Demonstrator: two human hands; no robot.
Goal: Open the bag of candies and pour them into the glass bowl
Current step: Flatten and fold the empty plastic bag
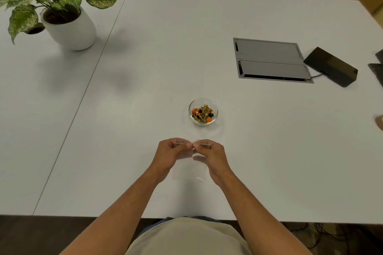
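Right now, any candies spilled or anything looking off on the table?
Nothing stands out. The candies sit inside the upright glass bowl, none on the table. Both hands hold the clear bag, which looks empty.

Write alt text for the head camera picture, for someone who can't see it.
Two hands, left and right, pinch the top edge of an empty clear plastic bag above a white table. Just beyond them a small glass bowl holds wrapped candies. A potted plant stands far left.
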